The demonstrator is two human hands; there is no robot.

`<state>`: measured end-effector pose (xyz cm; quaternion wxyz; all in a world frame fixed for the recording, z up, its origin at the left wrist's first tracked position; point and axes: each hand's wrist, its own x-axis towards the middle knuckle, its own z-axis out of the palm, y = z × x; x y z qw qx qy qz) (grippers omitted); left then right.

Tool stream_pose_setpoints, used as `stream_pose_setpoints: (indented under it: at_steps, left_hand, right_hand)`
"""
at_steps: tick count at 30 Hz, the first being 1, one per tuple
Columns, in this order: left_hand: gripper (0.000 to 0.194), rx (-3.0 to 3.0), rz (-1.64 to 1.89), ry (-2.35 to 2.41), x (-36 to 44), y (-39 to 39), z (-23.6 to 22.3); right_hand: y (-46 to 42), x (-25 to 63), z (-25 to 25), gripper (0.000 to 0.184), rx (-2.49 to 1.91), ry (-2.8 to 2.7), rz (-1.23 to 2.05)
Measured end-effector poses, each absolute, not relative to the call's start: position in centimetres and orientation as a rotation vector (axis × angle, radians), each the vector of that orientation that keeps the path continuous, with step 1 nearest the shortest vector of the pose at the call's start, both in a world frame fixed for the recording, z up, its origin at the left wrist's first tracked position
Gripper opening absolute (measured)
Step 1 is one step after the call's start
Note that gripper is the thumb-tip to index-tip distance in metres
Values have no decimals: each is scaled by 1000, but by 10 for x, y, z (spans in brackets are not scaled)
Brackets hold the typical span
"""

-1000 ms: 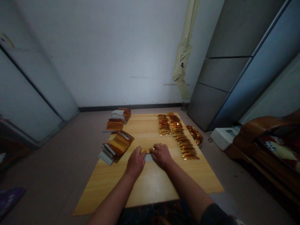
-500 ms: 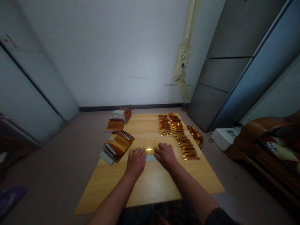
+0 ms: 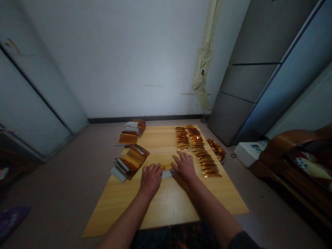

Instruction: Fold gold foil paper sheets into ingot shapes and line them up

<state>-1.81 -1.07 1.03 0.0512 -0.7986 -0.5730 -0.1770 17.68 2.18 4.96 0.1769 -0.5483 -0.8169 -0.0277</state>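
Observation:
In front of me on the wooden table (image 3: 169, 204) lies a sheet of gold foil paper (image 3: 166, 167), partly folded, with a pale grey-white part (image 3: 168, 173) showing along its near side. My left hand (image 3: 151, 179) has its fingers curled down on the sheet's left end; its fingertips hide that end. At the right end is my right hand (image 3: 185, 167), fingers spread apart, thumb side close to the paper. Whether its thumb touches the sheet I cannot tell. Just left of my left hand rests a stack of gold paper sheets (image 3: 133, 159) with pale backs.
Rows of folded gold pieces (image 3: 207, 162) lie along the table's right side, with more rows (image 3: 183, 138) farther back. Another paper stack (image 3: 128, 138) sits at the far left edge. Beyond the right edge are a heap of gold pieces (image 3: 217, 150) and a white box (image 3: 247, 154).
My right hand's fingers have lifted and spread from the paper. The foil strip looks duller, and more of the pale part shows. My left hand has stayed in place.

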Motion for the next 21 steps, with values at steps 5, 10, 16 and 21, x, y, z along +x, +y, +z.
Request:
stream_pose_setpoints:
  at_steps: [5, 10, 16, 21]
  left_hand:
    - [26, -2434, -545, -1750, -19, -11, 10]
    - [26, -2423, -524, -1754, -19, -12, 9]
    - [28, -2381, -523, -1752, -19, -15, 13]
    - [28, -2379, -548, -1741, -19, -15, 14]
  right_hand:
    - [37, 161, 53, 23, -1594, -2176, 146]
    - [52, 134, 37, 36, -1883, -2001, 422]
    - [55, 107, 14, 58, -1989, -2039, 345]
    - [55, 106, 12, 57, -2024, -2019, 331]
